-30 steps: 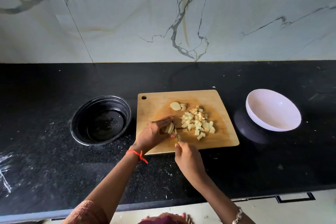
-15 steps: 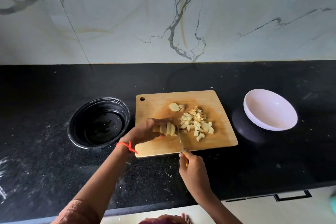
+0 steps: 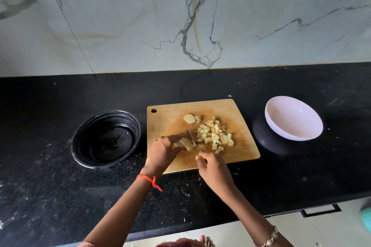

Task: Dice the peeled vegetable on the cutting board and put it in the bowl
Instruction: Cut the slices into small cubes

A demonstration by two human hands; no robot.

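Centrally on the black counter [image 3: 60, 186] a wooden cutting board [image 3: 170, 118] is laid. On its near-left part a sliced chunk [image 3: 184, 143] of the peeled vegetable is held in place by the left hand [image 3: 162, 152], whose fingers are curled over it. A small knife [image 3: 191, 139] is gripped by the right hand [image 3: 214, 168], which is closed round the yellow handle; the blade is set against the right side of the chunk. Just beyond the blade, a pile of diced pieces [image 3: 215, 136] is heaped at the middle of the board, and two larger pieces [image 3: 190, 118] are left behind it. A white bowl [image 3: 293, 120] is placed to the right of the board, tilted, with nothing seen in it. A black bowl [image 3: 106, 138] is set to the left. A red thread [image 3: 149, 179] is worn on the left wrist.
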